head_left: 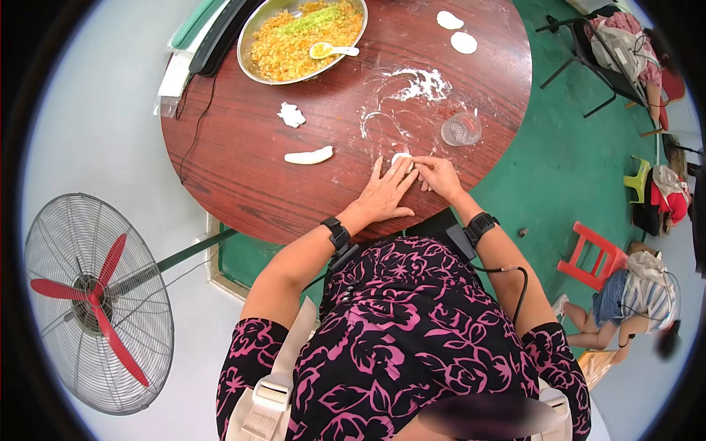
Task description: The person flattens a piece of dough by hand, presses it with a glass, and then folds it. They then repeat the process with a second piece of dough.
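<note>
My left hand point(384, 195) lies flat near the table's front edge with its fingers spread, the fingertips over a small white dough piece point(401, 158). At the right side of that piece, my right hand point(439, 178) has its fingers bent together at the dough's edge; whether they pinch it is too small to tell. White flour point(423, 85) is smeared on the tabletop beyond my hands. A glass point(461, 129) stands to the right. Left of my hands lie a dough strip point(309, 156) and a crumpled white lump point(292, 115).
On the round table point(243, 169), a metal bowl point(245, 55) holds yellow filling and a white spoon point(334, 51). Two flat dough discs lie at the back. A fan point(95, 298) stands left; a red stool point(588, 257) and several people are at right.
</note>
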### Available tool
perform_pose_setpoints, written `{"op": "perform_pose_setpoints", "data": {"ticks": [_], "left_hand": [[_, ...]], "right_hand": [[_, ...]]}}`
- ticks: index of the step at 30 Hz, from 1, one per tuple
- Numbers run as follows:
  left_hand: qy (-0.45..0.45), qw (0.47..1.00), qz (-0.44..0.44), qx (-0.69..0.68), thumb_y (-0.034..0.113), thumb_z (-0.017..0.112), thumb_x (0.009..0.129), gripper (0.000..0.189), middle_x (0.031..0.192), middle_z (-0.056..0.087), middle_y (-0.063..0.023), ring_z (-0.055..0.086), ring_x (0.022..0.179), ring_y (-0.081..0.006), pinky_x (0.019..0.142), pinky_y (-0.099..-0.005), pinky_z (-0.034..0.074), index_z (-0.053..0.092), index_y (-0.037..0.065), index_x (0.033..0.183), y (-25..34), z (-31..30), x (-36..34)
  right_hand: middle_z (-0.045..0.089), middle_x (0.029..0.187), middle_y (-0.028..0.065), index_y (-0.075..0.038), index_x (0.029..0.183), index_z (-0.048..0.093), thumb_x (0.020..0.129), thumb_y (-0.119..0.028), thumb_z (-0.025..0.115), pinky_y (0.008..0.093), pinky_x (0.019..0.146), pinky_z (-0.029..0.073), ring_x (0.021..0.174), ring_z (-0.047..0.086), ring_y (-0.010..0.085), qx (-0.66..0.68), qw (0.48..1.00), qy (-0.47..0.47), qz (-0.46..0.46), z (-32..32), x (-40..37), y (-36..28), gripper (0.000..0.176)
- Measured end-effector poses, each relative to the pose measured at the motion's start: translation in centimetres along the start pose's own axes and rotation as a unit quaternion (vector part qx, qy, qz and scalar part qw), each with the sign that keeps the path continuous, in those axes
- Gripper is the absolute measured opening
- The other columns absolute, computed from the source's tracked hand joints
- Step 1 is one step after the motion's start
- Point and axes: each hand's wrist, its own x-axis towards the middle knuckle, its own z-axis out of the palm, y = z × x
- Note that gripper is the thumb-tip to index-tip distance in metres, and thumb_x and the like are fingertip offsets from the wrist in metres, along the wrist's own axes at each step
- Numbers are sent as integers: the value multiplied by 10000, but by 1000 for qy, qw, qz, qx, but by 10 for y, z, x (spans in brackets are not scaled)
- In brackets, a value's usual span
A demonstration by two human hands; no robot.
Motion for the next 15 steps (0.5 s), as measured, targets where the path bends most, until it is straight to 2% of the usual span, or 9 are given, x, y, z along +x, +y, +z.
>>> {"op": "perform_pose_setpoints", "data": {"ticks": [2,8,11,12,14,15], "left_hand": [[-12,999,24,21,587,594,739,905,1475,225,-183,182,1383,-302,1066,-602,128,302,34,1394,-2,-1,-3],[-38,995,86,38,554,583,764,822,1469,252,-160,223,1373,-256,1066,-599,135,353,50,1371,-16,-3,-26],[-25,998,47,29,540,581,774,806,1459,269,-166,240,1365,-263,1071,-590,137,357,41,1365,-16,0,-29],[-16,999,41,20,538,581,776,802,1454,275,-168,245,1363,-262,1071,-587,140,360,37,1362,-15,0,-27],[1,1000,28,1,534,580,781,794,1446,289,-172,255,1358,-262,1072,-581,146,366,30,1356,-10,2,-22],[-4,1000,25,2,533,581,782,791,1443,295,-172,258,1356,-262,1071,-579,150,368,27,1353,-8,2,-21]], "right_hand": [[602,688,33,-33,1133,617,900,-90,520,200,414,440,484,566,71,45,999,-1,4,0,1,2,258],[609,672,31,-23,1090,628,875,-107,560,213,425,439,492,581,79,45,999,3,10,-1,1,0,241],[643,704,76,-65,1135,603,889,-174,550,288,473,479,535,627,165,5,1000,15,5,1,-2,-2,275],[651,729,96,-87,1169,577,896,-207,534,322,505,486,567,635,205,-108,992,23,-65,3,-2,-3,302],[665,778,137,-132,1237,524,910,-274,503,391,568,501,633,651,285,-325,924,38,-199,10,-6,-8,357],[663,802,148,-154,1256,500,915,-296,485,414,594,496,668,647,308,-366,912,6,-183,12,-6,-12,369]]}}
